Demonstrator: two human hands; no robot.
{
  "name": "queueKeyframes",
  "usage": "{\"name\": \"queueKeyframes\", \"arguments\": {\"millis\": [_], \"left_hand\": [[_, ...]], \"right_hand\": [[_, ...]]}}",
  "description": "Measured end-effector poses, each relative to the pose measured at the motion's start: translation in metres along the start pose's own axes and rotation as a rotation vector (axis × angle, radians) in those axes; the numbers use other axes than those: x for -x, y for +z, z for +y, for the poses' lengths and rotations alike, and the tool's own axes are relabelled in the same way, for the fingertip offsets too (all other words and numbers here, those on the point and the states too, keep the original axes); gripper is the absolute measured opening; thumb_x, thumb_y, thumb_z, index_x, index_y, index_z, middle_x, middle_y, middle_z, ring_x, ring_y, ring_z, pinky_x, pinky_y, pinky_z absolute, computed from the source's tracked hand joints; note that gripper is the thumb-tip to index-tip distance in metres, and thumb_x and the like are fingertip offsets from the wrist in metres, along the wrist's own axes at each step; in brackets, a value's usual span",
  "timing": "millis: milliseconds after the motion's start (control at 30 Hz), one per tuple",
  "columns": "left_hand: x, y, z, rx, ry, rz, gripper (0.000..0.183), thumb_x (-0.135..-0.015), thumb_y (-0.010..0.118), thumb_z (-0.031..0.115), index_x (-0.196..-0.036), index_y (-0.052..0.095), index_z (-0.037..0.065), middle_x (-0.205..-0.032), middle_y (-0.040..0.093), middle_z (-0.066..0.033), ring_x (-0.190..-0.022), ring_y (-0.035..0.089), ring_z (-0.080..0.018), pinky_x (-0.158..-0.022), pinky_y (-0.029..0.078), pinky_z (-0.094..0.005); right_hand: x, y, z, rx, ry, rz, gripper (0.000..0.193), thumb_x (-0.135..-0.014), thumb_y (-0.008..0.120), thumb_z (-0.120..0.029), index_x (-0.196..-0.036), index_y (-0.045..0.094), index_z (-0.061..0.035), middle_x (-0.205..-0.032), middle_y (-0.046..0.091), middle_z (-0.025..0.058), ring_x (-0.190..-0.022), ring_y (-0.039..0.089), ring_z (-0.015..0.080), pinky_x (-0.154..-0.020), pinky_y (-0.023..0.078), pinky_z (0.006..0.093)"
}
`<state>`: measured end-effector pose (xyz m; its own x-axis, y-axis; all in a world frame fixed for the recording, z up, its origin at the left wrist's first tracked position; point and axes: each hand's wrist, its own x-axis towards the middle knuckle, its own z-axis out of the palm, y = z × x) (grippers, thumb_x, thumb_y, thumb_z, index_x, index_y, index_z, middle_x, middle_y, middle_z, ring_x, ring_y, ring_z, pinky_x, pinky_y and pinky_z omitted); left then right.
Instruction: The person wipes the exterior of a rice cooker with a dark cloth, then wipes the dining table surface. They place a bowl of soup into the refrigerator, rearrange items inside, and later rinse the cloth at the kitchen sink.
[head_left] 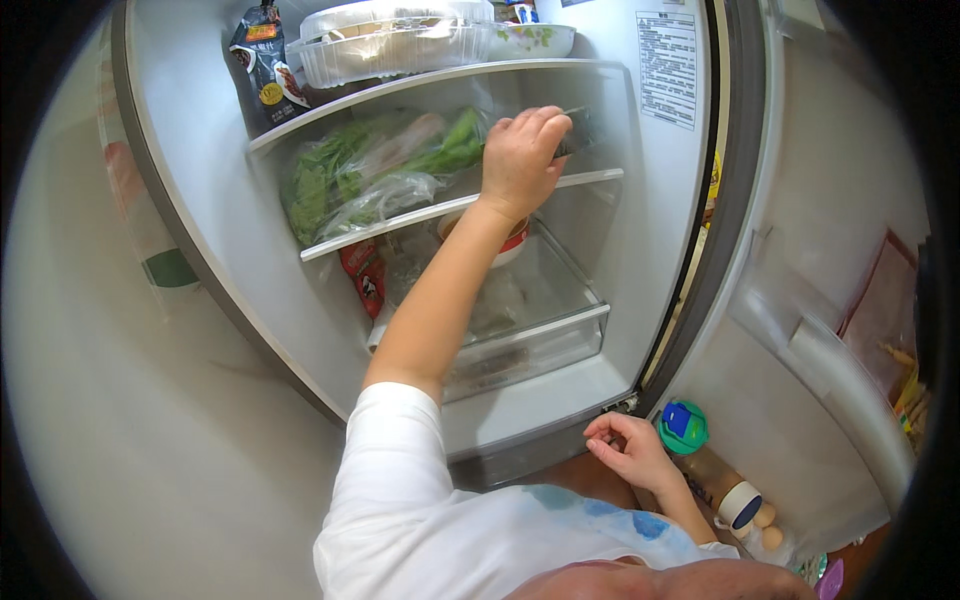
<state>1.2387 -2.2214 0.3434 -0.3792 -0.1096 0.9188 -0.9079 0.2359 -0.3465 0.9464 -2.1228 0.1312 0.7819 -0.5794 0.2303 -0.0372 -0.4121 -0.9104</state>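
Note:
My left arm in a white sleeve reaches into an open fridge. My left hand (524,155) is at the right end of the middle shelf, its fingers curled over something dark (574,122) that is mostly hidden. Left of that hand, leafy green vegetables (350,165) lie in clear plastic bags on the same shelf. Low by the door hinge, my right hand (638,452) hangs with loosely bent fingers and nothing in them. A bottle with a green lid (683,428) in the door is nearest to it.
The top shelf bears a clear plastic container (395,45), a floral bowl (535,40) and a black pouch (265,65). Below are a red packet (364,278), a red-and-white bowl (512,243) and a clear drawer (530,350). The open door (765,400) holds eggs (768,528).

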Motion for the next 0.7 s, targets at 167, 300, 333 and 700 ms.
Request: {"name": "queueKeyframes", "arguments": {"millis": [167,300,333,700], "left_hand": [[-0.002,0.030,-0.003,-0.182,-0.037,-0.336,0.046,-0.064,0.076,0.008,-0.104,0.056,0.014,-0.106,0.063,-0.0016,-0.103,0.059,-0.0222,-0.079,0.042,-0.0377],[-0.003,0.036,-0.013,0.109,-0.200,-0.455,0.034,-0.073,0.074,0.017,-0.105,0.061,0.014,-0.111,0.061,-0.0054,-0.110,0.054,-0.0252,-0.088,0.040,-0.0427],[-0.002,0.033,-0.016,0.189,-0.287,-0.519,0.031,-0.076,0.073,0.020,-0.105,0.063,0.014,-0.113,0.060,-0.0067,-0.114,0.052,-0.0260,-0.091,0.039,-0.0451],[0.017,-0.135,-0.037,-0.777,-0.575,-0.626,0.087,-0.056,0.084,0.046,-0.134,0.051,0.023,-0.142,0.043,-0.0154,-0.133,0.035,-0.0394,-0.102,0.029,-0.0639]], "right_hand": [[0.001,0.000,0.003,0.005,0.011,-0.006,0.012,-0.085,0.068,-0.009,-0.095,0.064,-0.0024,-0.080,0.061,0.0001,-0.071,0.055,0.0060,-0.060,0.046,0.0202],[0.003,0.000,0.005,-0.003,0.038,-0.010,0.015,-0.085,0.068,-0.011,-0.096,0.064,-0.0018,-0.083,0.065,0.0043,-0.074,0.061,0.0100,-0.064,0.050,0.0235],[0.003,0.001,0.005,-0.001,0.082,-0.007,0.015,-0.084,0.068,-0.010,-0.096,0.065,-0.0018,-0.083,0.065,0.0044,-0.074,0.061,0.0101,-0.064,0.050,0.0234],[0.016,-0.007,0.020,-0.015,0.151,0.029,0.014,-0.084,0.067,-0.009,-0.095,0.064,-0.0016,-0.080,0.064,0.0029,-0.071,0.059,0.0090,-0.064,0.049,0.0236]]}}
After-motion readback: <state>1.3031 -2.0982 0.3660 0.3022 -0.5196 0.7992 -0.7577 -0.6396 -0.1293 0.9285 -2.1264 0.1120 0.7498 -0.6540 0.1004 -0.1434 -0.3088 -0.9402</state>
